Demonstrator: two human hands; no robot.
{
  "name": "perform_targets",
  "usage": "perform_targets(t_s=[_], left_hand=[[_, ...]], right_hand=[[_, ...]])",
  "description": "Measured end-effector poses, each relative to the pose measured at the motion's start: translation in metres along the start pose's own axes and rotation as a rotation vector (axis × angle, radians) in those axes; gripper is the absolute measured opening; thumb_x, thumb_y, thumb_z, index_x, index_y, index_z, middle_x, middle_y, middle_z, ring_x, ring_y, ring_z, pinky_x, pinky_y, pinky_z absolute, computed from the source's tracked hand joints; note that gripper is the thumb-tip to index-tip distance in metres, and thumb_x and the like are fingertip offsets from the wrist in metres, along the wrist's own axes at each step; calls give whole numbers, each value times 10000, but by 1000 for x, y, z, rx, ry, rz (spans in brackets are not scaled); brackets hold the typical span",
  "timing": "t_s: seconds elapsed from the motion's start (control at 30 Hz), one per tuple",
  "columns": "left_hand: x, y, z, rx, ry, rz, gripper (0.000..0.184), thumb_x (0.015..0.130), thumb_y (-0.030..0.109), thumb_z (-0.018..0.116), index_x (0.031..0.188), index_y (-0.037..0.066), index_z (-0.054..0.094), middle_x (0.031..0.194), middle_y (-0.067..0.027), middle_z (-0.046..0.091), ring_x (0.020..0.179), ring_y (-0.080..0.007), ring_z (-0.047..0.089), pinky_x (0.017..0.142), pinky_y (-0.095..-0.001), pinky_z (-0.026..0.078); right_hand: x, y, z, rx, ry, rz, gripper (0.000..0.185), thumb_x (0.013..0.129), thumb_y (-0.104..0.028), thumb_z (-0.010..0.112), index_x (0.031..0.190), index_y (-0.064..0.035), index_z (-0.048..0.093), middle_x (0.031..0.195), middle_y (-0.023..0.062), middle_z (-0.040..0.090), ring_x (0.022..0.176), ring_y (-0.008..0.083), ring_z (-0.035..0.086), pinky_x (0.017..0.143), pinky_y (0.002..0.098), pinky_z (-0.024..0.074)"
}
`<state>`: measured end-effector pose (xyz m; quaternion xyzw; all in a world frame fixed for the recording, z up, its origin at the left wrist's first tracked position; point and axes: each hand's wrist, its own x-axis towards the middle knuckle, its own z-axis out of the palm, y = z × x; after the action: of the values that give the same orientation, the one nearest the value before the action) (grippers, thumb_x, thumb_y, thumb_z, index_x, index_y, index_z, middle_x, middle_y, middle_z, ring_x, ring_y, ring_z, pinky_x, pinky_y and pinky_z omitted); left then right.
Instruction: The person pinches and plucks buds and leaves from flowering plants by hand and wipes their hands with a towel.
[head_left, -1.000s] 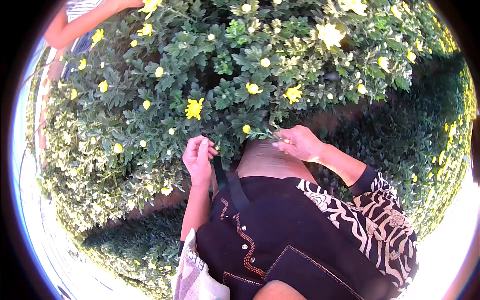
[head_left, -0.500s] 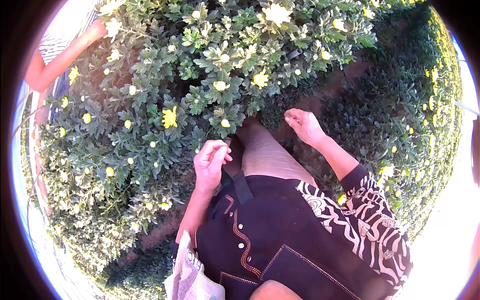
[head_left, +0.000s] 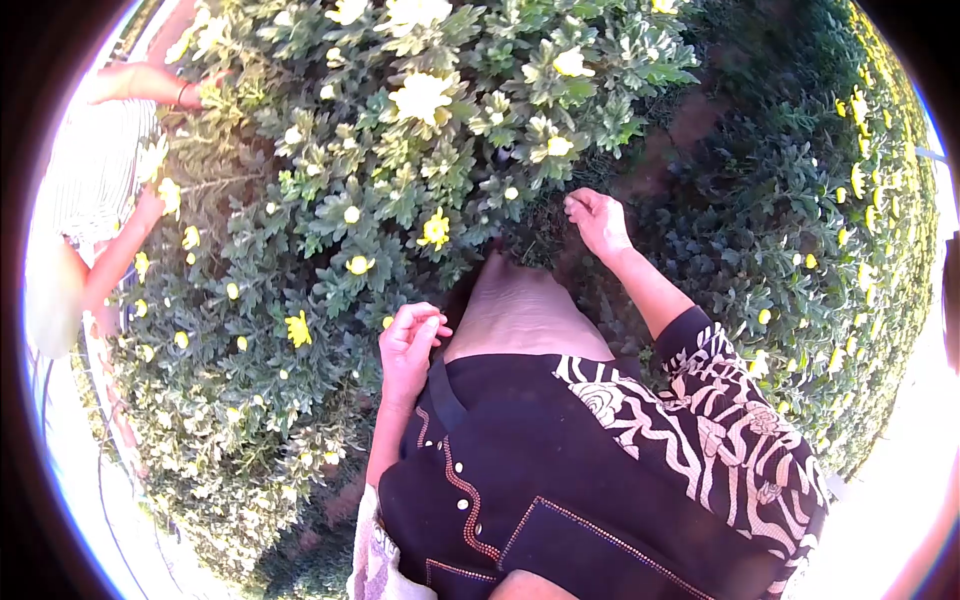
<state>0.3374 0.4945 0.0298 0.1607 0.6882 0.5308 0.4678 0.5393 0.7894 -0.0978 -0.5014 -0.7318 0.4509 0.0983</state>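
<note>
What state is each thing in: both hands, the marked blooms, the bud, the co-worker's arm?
Left hand: fingers curled in, contents unclear.
Right hand: fingers bent together, contents unclear.
Large pale bloom: wide open, overexposed.
Yellow bloom at center: open.
Yellow bloom above the left forearm: open.
Round bud: closed or barely opening, can't tell.
Co-worker's arm: bent, hand by blooms.

A plant row (head_left: 330, 200) lies ahead and left, a second row (head_left: 800, 250) right, a soil strip (head_left: 690, 128) between; a co-worker (head_left: 122, 252) is beside the first's left edge.
</note>
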Motion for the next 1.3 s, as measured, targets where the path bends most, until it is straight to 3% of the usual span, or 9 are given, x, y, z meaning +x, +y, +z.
perform_targets(t_s=[0.07, 0.2, 0.3, 0.43, 0.6, 0.67, 0.73, 1.1, 1.3], left_hand=[[15, 9, 12, 37, -48, -4, 138, 948, 79, 555, 1047, 12, 624, 941, -57, 662, 799, -137, 670, 678, -239, 490], [41, 34, 33, 151, -96, 29, 133, 945, 75, 559, 1048, 19, 621, 953, -49, 660, 821, -123, 662, 691, -234, 482], [54, 44, 47, 187, -114, -41, 139, 946, 77, 560, 1061, 24, 619, 966, -48, 660, 829, -124, 662, 699, -236, 482], [60, 49, 54, 230, -118, -63, 102, 936, 88, 597, 1013, 27, 624, 896, -18, 651, 781, -99, 648, 673, -235, 479], [61, 54, 52, 261, -43, -116, 89, 944, 79, 584, 1010, 30, 620, 898, -12, 652, 781, -95, 646, 673, -232, 478], [61, 56, 50, 269, -28, -144, 90, 949, 80, 577, 1014, 34, 620, 904, -13, 654, 781, -95, 646, 671, -230, 477], [62, 55, 51, 271, -37, -145, 93, 953, 83, 573, 1019, 36, 619, 911, -14, 658, 788, -93, 644, 678, -227, 477], [86, 76, 72, 322, -54, -80, 115, 955, 95, 572, 1038, 29, 617, 920, -31, 670, 805, -107, 659, 688, -232, 481], [129, 114, 104, 336, -62, 196, 158, 956, 37, 540, 1106, 25, 587, 985, -47, 652, 832, -130, 666, 677, -229, 483]], right_hand=[[27, 13, -17, 319, 98, 50, 212, 897, -178, 641, 947, 22, 688, 763, 83, 705, 667, 122, 670, 643, 288, 525], [66, 6, -47, 302, 158, 331, 344, 832, -221, 723, 1071, 15, 647, 890, 122, 716, 754, 190, 692, 713, 318, 537], [100, 27, -29, 95, 484, 36, 603, 732, -220, 790, 1244, -14, 548, 1093, 170, 665, 1053, 318, 636, 922, 397, 490], [132, 34, -9, 814, 396, -109, 325, 825, 41, 601, 1149, 29, 617, 1053, 25, 659, 948, 85, 572, 856, 244, 469], [142, 14, -13, 859, 478, -121, 319, 866, -139, 715, 1141, 8, 647, 1046, 5, 668, 921, 68, 566, 829, 233, 467], [141, 5, -20, 975, 373, -245, 253, 889, -23, 602, 1137, -7, 651, 952, -57, 651, 756, 24, 534, 672, 186, 427], [140, 9, -27, 988, 308, -238, 242, 903, -43, 610, 1138, -32, 667, 966, -49, 662, 765, 40, 550, 715, 198, 446], [167, 26, -27, 1178, 239, 591, 131, 937, -171, 588, 872, -64, 626, 765, 39, 629, 582, 173, 602, 422, 335, 522], [153, 62, 3, 1318, 241, 840, 224, 991, -245, 519, 1097, -67, 606, 983, 112, 660, 687, 214, 662, 475, 328, 544]])
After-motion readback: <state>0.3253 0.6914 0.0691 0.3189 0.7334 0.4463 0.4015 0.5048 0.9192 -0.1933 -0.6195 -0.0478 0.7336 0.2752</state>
